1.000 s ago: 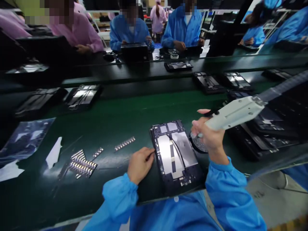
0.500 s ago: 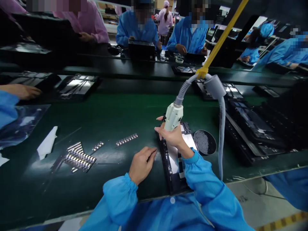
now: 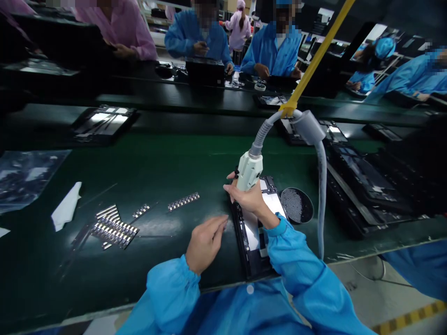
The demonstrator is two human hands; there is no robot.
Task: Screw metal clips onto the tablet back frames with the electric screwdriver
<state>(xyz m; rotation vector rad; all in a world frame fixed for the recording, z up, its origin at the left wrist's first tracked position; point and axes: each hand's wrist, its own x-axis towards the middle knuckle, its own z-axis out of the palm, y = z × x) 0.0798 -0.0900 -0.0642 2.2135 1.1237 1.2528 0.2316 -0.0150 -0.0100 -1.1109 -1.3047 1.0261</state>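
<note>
My right hand (image 3: pixel 250 196) is wrapped round a pale green electric screwdriver (image 3: pixel 249 171), held over the upper left part of a black device casing (image 3: pixel 247 260) with bright silver panels. The tool's tip is hidden behind my fingers. My left hand (image 3: pixel 205 242) rests on the green table just left of the casing, its fingers pressed together; whether anything small is between them is hidden. To the right of the casing stands a round black dish (image 3: pixel 297 205) of tiny screws. Strips of small parts (image 3: pixel 115 228) lie at the left, with a single strip (image 3: pixel 183 201) nearer the middle.
A grey cable (image 3: pixel 321 200) hangs from a yellow strap (image 3: pixel 319 56) right of my hands. Stacked casings (image 3: pixel 366 181) stand at the right. White paper (image 3: pixel 66 207) and a clear plastic bag (image 3: pixel 30 179) lie left. People work across the line.
The other person's hand and sleeve at the left have gone out of view. My left hand's fingers have straightened somewhat. My right hand keeps its hold on the screwdriver, almost unmoved.
</note>
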